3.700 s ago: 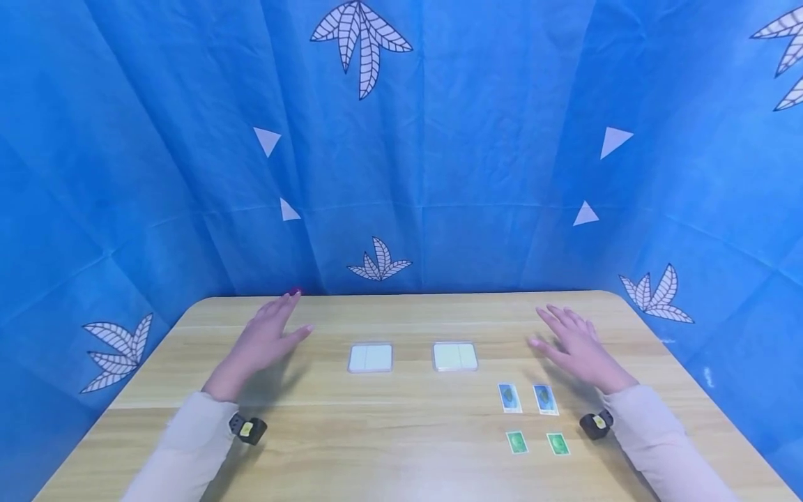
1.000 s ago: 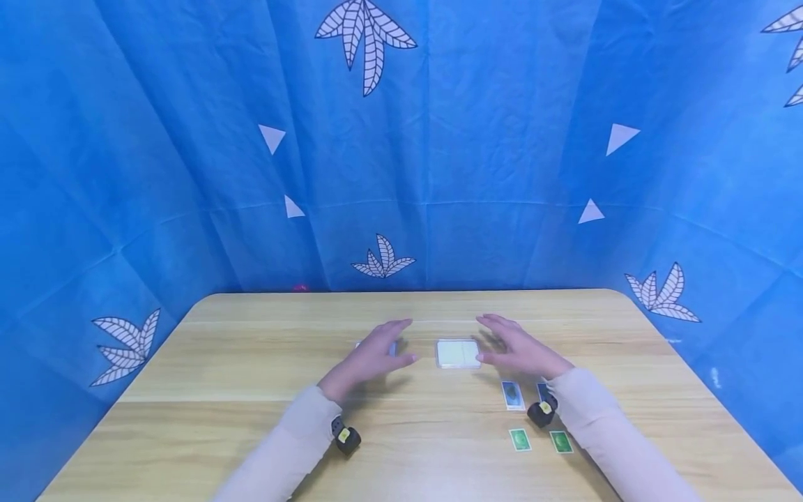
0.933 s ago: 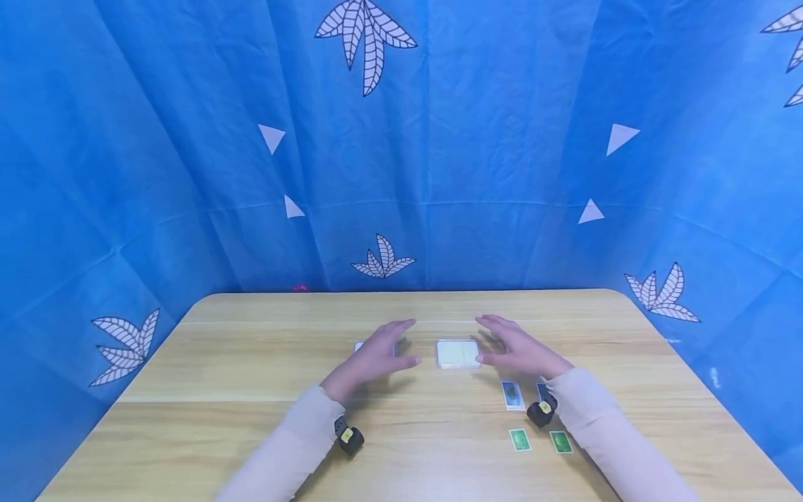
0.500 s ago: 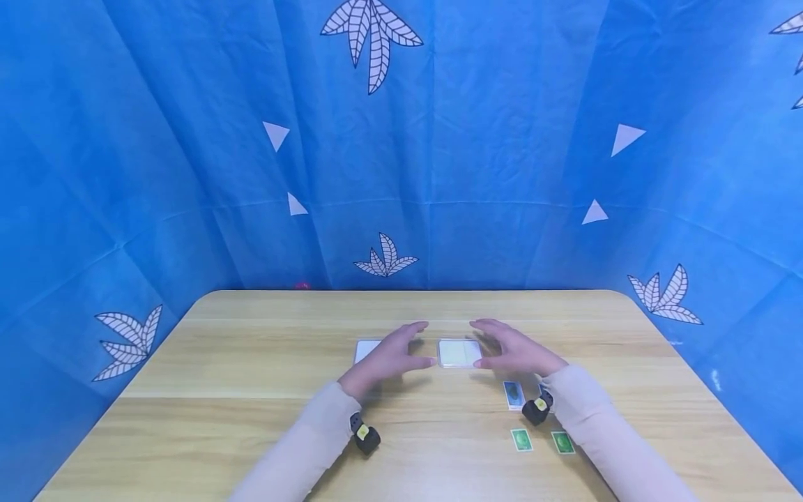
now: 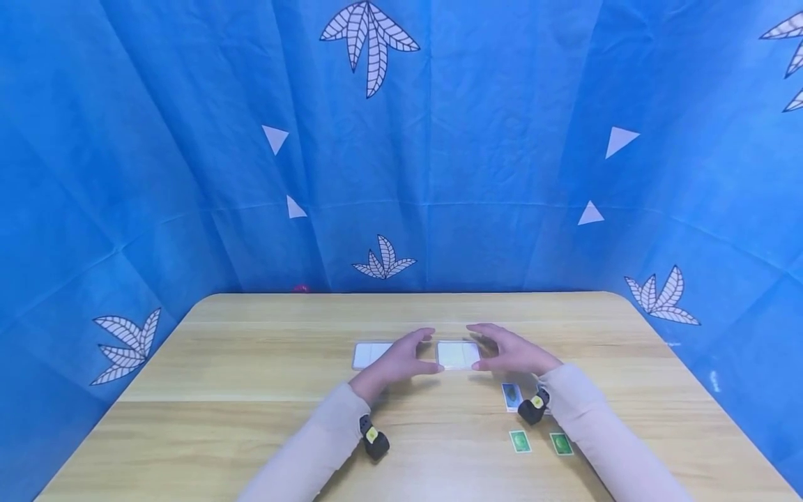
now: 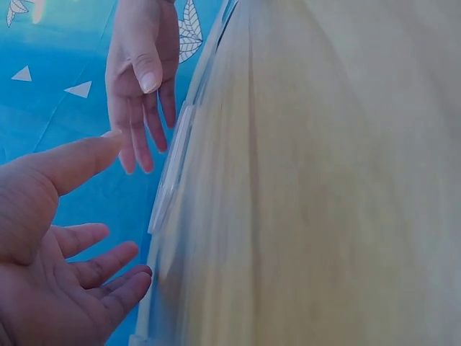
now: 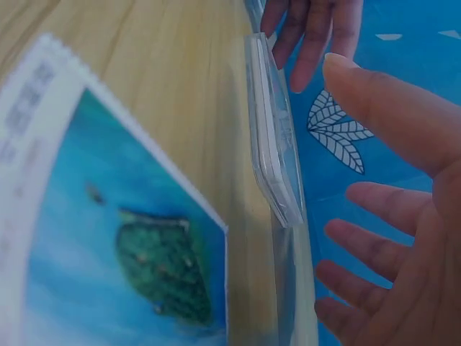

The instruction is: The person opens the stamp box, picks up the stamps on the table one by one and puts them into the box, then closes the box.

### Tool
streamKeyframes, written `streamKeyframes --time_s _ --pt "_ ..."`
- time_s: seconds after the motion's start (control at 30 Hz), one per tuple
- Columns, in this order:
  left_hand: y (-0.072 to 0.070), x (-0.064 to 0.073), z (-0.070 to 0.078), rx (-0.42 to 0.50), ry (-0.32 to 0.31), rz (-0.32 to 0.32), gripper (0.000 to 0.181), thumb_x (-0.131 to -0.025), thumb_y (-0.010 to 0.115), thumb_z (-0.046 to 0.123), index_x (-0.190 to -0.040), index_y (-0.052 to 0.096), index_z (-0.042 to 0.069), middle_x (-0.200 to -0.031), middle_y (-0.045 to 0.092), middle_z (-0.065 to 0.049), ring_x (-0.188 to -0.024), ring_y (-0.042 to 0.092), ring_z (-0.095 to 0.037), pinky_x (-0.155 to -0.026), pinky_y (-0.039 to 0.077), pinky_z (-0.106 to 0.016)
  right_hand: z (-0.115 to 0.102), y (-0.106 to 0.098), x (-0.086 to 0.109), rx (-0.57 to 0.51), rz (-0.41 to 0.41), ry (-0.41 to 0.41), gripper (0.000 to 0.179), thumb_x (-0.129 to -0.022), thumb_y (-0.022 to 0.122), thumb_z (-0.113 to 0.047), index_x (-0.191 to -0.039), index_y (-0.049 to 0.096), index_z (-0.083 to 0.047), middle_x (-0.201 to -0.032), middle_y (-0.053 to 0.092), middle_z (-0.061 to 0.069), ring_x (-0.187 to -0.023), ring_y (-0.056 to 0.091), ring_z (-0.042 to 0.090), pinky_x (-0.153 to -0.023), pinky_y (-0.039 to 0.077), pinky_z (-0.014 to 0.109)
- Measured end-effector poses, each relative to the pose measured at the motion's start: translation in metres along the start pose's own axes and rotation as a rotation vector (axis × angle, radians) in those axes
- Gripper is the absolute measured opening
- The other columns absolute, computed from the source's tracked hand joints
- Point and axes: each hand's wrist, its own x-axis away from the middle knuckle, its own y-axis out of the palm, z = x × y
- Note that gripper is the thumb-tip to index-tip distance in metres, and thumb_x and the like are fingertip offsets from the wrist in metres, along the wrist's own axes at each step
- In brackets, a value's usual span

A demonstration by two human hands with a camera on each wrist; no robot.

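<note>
A small clear case with a white inside (image 5: 458, 355) lies flat on the table between my hands. My left hand (image 5: 399, 360) is at its left side, thumb and fingers spread and the thumb tip right at its near corner. On the other side my right hand (image 5: 511, 353) is likewise spread, its thumb close to the right edge. Both palms face each other with nothing in them. In the right wrist view the case (image 7: 270, 137) is seen edge-on and looks layered. A second case (image 5: 366, 354) is partly covered by my left hand.
Near my right wrist lie a blue stamp (image 5: 511, 397) with an island picture and another blue one, mostly hidden by the wrist camera (image 5: 533, 407). Two green stamps (image 5: 520, 441) lie nearer me. A blue curtain (image 5: 401, 167) hangs behind the table's far edge.
Both hands have come in from the table's sides to the right-hand case. Over the last second the left hand moved further right and the right hand slightly left. Cases and stamps stay put.
</note>
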Motion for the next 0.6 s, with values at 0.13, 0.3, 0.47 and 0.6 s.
streamKeyframes --time_s 0.13,0.3,0.47,0.6 --pt "0.005 -0.003 -0.002 0.045 -0.03 0.01 0.077 -0.077 0.076 0.03 -0.142 0.039 0.011 -0.141 0.046 -0.011 -0.13 0.041 -0.03 -0.109 0.031 -0.047 0.003 0.003 -0.001 -0.047 -0.022 0.032 0.083 -0.078 0.074 -0.039 -0.146 0.034 -0.012 -0.151 0.031 0.015 -0.138 0.025 0.038 -0.108 0.022 0.061" --pt "0.011 -0.007 -0.004 0.086 -0.062 0.022 0.077 -0.076 0.078 0.027 -0.141 0.041 0.012 -0.139 0.049 -0.01 -0.129 0.042 -0.029 -0.108 0.033 -0.046 0.007 0.008 -0.003 -0.098 -0.029 0.034 0.084 -0.076 0.076 -0.035 -0.145 0.034 -0.011 -0.15 0.032 0.014 -0.138 0.025 0.037 -0.109 0.021 0.059" --pt "0.014 -0.011 -0.005 0.106 -0.075 0.048 0.073 -0.075 0.078 0.019 -0.138 0.044 0.01 -0.134 0.052 -0.01 -0.125 0.046 -0.03 -0.104 0.038 -0.046 0.008 0.011 -0.005 -0.122 -0.036 0.007 0.086 -0.074 0.079 -0.027 -0.145 0.033 -0.007 -0.148 0.033 0.017 -0.136 0.027 0.039 -0.109 0.021 0.059" --pt "0.016 -0.014 -0.005 0.123 -0.079 0.078 0.069 -0.073 0.079 0.014 -0.135 0.048 0.008 -0.129 0.055 -0.01 -0.12 0.049 -0.03 -0.101 0.041 -0.045 0.007 0.011 -0.006 -0.106 -0.021 -0.009 0.087 -0.072 0.08 -0.025 -0.144 0.035 -0.005 -0.145 0.036 0.019 -0.133 0.03 0.04 -0.108 0.023 0.06"
